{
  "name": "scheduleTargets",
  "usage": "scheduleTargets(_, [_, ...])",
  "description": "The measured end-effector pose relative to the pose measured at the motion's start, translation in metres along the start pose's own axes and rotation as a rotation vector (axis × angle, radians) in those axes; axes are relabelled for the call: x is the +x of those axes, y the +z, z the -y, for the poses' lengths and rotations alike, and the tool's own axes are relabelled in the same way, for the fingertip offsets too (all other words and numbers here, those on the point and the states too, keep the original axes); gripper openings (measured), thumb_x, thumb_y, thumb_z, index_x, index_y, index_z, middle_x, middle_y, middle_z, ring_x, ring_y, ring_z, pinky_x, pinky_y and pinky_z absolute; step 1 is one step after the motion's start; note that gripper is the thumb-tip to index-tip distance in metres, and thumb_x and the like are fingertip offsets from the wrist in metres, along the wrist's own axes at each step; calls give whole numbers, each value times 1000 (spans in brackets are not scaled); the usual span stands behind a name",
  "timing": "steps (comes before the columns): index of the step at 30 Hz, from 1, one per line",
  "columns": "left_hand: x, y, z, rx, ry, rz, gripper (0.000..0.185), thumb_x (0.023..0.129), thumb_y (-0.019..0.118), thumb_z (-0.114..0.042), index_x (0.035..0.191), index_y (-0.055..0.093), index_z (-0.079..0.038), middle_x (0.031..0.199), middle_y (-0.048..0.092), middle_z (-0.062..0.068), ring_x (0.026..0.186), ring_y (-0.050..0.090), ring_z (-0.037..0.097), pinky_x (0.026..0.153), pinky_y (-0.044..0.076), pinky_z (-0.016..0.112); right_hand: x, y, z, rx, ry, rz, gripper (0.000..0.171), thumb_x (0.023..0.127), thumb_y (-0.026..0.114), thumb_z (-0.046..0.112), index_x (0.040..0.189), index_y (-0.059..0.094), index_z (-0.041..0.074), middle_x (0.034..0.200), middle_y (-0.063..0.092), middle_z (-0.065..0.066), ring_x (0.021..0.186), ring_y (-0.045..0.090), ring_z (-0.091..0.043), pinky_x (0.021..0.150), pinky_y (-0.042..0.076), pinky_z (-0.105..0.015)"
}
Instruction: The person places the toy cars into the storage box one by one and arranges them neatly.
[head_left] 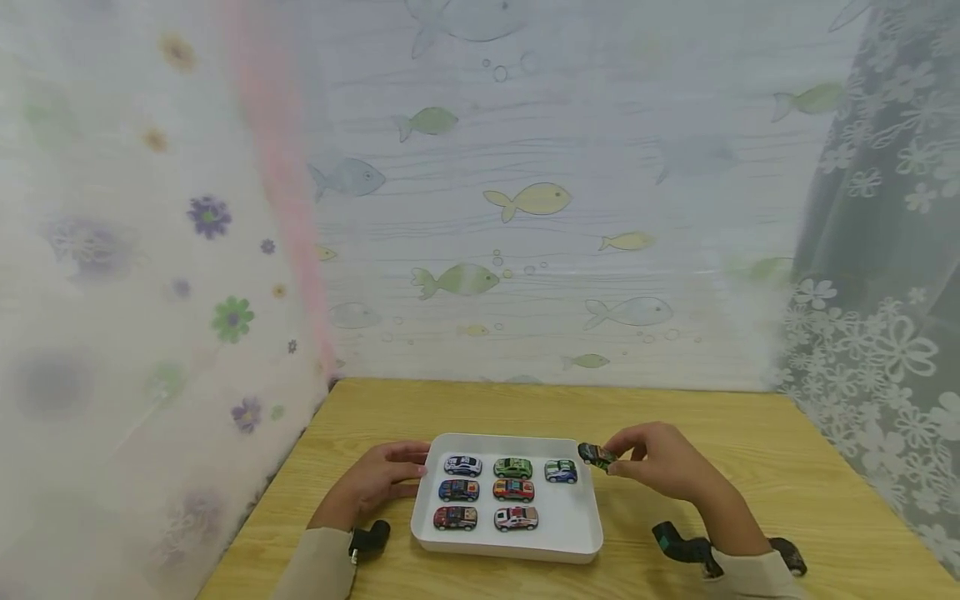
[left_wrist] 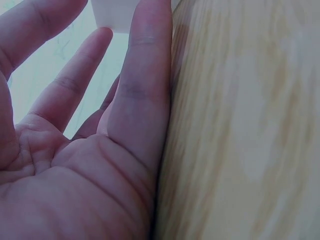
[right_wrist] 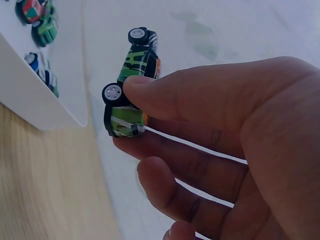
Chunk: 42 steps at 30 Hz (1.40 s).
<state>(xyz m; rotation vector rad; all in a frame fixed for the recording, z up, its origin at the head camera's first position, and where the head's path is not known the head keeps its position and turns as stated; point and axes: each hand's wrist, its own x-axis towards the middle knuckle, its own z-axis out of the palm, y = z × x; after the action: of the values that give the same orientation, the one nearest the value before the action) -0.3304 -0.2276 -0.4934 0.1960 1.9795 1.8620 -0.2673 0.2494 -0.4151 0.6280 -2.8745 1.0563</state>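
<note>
My right hand [head_left: 663, 461] pinches a black and green toy car [right_wrist: 131, 82] between thumb and fingers, near the back right corner of a white tray [head_left: 551, 537]. Its wheels and green side show in the right wrist view. My left hand [head_left: 381, 479] rests on the table at the tray's left wall, fingers extended and fingertips right at the wall. Several toy cars stand in the tray: white [head_left: 462, 466], green [head_left: 513, 468], blue-and-white [head_left: 561, 472], dark blue [head_left: 459, 490], red-and-yellow [head_left: 513, 490], dark red [head_left: 455, 518] and white-and-red [head_left: 516, 519].
The tray stands on a wood-grain table [head_left: 405, 408]. A curtain with printed fish [head_left: 536, 200] hangs behind it, a flowered one [head_left: 210, 217] at the left and a lacy one [head_left: 900, 350] at the right. Black straps with mounts [head_left: 682, 546] sit on both wrists.
</note>
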Motion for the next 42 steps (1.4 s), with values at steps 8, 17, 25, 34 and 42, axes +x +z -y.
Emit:
scheduleTargets(8, [3, -2, 1, 6, -3, -10, 54, 97, 73, -13, 146, 56, -2, 147, 59, 18, 120, 67, 25, 96, 60, 41, 8, 18, 5, -9, -9, -8, 19, 89, 82, 24, 108, 79, 21, 102, 75, 7, 76, 63, -9, 58, 52, -26])
scheduleTargets(17, [3, -3, 1, -8, -9, -10, 56, 95, 75, -14, 146, 55, -2, 148, 58, 18, 120, 67, 25, 96, 60, 42, 17, 38, 8, -9, -3, 18, 16, 88, 83, 24, 104, 79, 22, 97, 74, 9, 70, 61, -12, 56, 51, -26])
scheduleTargets(25, [3, -4, 2, -11, -11, -1, 58, 95, 76, -15, 147, 54, -2, 147, 58, 17, 119, 68, 24, 96, 60, 42, 19, 52, 14, -15, 29, 41, 15, 87, 84, 23, 101, 80, 18, 93, 73, 10, 70, 59, -14, 56, 50, -26])
scheduleTargets(34, [5, -3, 2, -12, -8, -1, 58, 95, 76, -15, 147, 54, -2, 148, 57, 18, 119, 68, 25, 95, 60, 41, 21, 61, 13, -71, 38, 42, 14, 85, 85, 24, 97, 81, 21, 94, 76, 10, 73, 60, -9, 61, 51, -26])
scheduleTargets(42, [5, -3, 2, -8, -3, 9, 58, 95, 76, -15, 148, 54, -2, 147, 58, 17, 119, 68, 24, 96, 60, 42, 21, 68, 12, -105, 54, 45, 15, 81, 88, 21, 95, 82, 19, 93, 78, 9, 94, 70, -15, 75, 58, -36])
